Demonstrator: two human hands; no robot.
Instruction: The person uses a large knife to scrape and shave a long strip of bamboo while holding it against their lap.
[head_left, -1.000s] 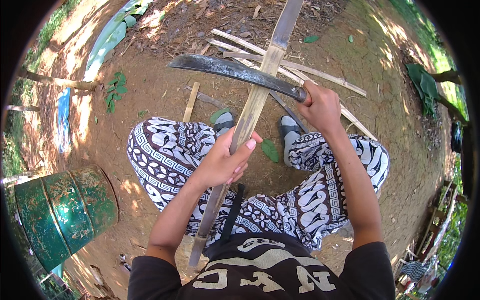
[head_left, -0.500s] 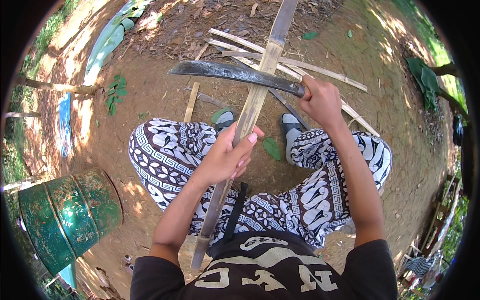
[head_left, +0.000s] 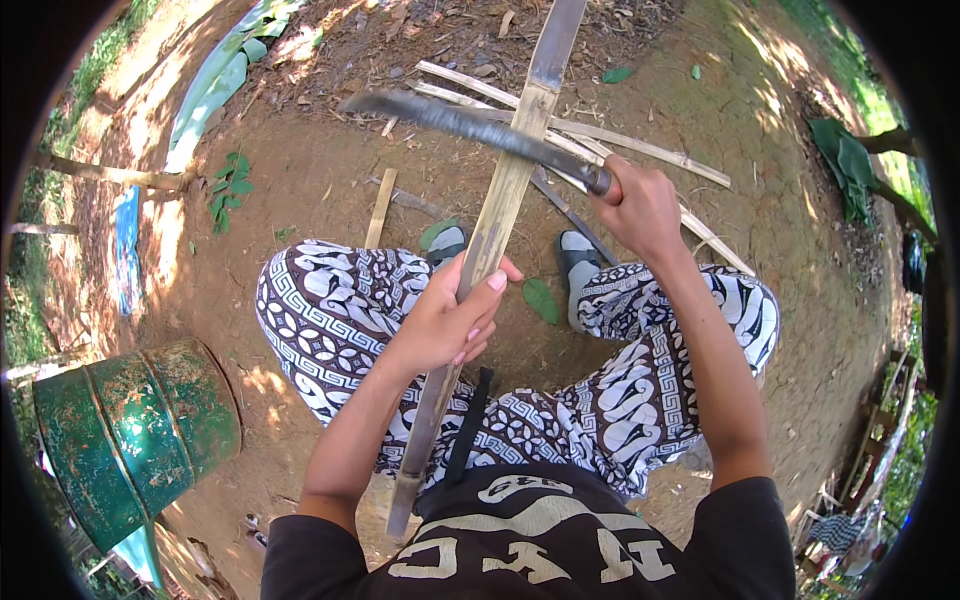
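Note:
I am seated on bare ground with a long bamboo strip (head_left: 508,180) running up from my lap between my knees. My left hand (head_left: 445,320) grips the strip around its middle. My right hand (head_left: 640,205) holds the handle of a dark curved machete (head_left: 470,122), whose blade lies across the strip near its upper part, pointing left.
Several split bamboo slats (head_left: 640,150) lie on the dirt beyond my feet. A rusty green metal drum (head_left: 130,430) lies on its side at the lower left. Green leaves (head_left: 225,185) and a pale banana leaf (head_left: 215,85) are at the upper left.
The machete and my right hand have stayed on the strip, shifting only slightly. My left hand's fingers have closed more around the strip.

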